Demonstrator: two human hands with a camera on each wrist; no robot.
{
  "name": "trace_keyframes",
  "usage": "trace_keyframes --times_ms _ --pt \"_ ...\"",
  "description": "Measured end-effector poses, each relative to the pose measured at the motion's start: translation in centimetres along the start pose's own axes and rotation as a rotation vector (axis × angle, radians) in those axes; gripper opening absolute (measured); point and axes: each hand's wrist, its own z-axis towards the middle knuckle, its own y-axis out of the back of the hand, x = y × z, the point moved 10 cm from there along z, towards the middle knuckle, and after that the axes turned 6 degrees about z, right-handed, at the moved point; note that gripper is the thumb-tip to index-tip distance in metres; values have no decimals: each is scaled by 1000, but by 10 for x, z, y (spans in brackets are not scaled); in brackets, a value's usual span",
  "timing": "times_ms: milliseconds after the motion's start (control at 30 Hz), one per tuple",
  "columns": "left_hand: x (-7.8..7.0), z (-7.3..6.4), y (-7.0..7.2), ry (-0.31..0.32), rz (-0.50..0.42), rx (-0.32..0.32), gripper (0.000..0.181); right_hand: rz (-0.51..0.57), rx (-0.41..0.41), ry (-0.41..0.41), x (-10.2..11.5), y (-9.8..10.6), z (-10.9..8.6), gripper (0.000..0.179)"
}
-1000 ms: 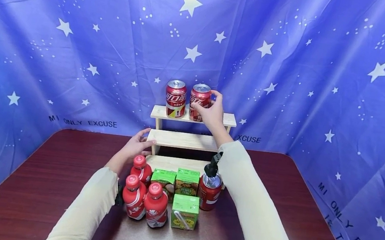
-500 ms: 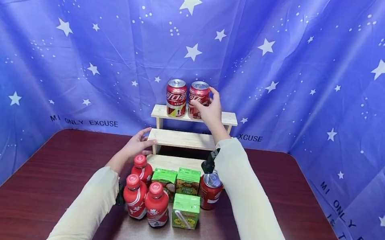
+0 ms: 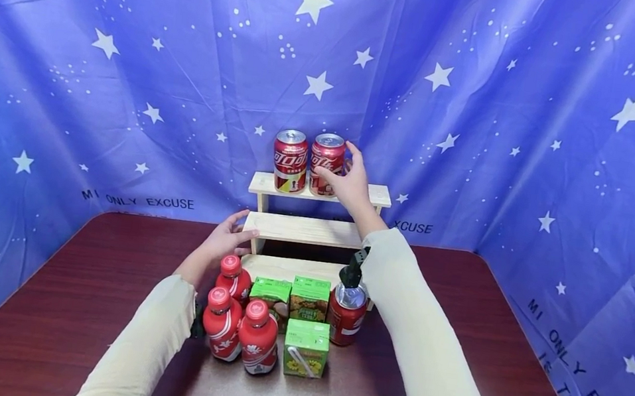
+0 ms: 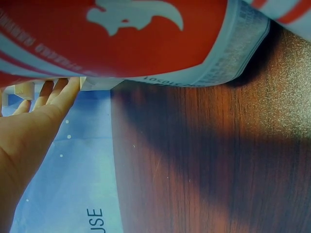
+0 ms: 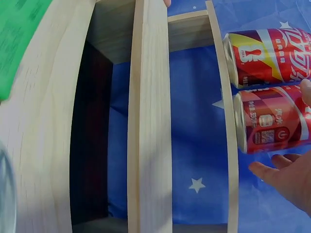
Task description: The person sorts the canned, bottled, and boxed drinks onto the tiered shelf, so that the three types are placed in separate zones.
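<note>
The landmark is the wooden stepped shelf (image 3: 313, 227) at the far side of the table (image 3: 69, 299).

Change noted: a second ago the right hand (image 3: 350, 186) was wrapped round the right can (image 3: 326, 164) on the shelf's top step, with the can standing a little apart from the left can (image 3: 289, 160). Half a second ago the can had shifted left, close beside its neighbour. Now the two cans stand side by side, upright on the top step, and the right wrist view shows the fingers (image 5: 286, 177) loosened: the thumb and fingertips sit near the can wall, with blue cloth visible between palm and can. Judged from this, the can is set down and the grasp is being released; whether a fingertip is in light contact cannot be told.

Left hand (image 3: 225, 239): no difference from either earlier frame. It rests with relaxed, extended fingers against the left end of the shelf's middle step, steadying it and gripping nothing.

Other items, unchanged in position:
- three red bottles (image 3: 241, 322) in front of the shelf's bottom step, left side
- three green cartons (image 3: 301, 320) in front of the bottom step, centre
- a third can (image 3: 345, 314) in front of the bottom step, right side, partly hidden by the right forearm's wrist camera

The middle and bottom steps carry nothing.
</note>
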Motion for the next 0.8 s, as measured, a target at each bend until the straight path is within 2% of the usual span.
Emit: trace_keyframes --times_ms 200,400,500,800 --pt "1 1 1 -6 -11 -3 70 -38 8 -24 2 12 -8 85" --pt "2 1 0 -8 -12 -2 71 -58 0 -15 3 25 -23 75" --pt "3 2 0 -4 -14 -3 71 -77 8 5 4 30 -35 68" --pt "3 3 -1 -7 -11 5 71 -120 120 36 -1 49 -80 56"
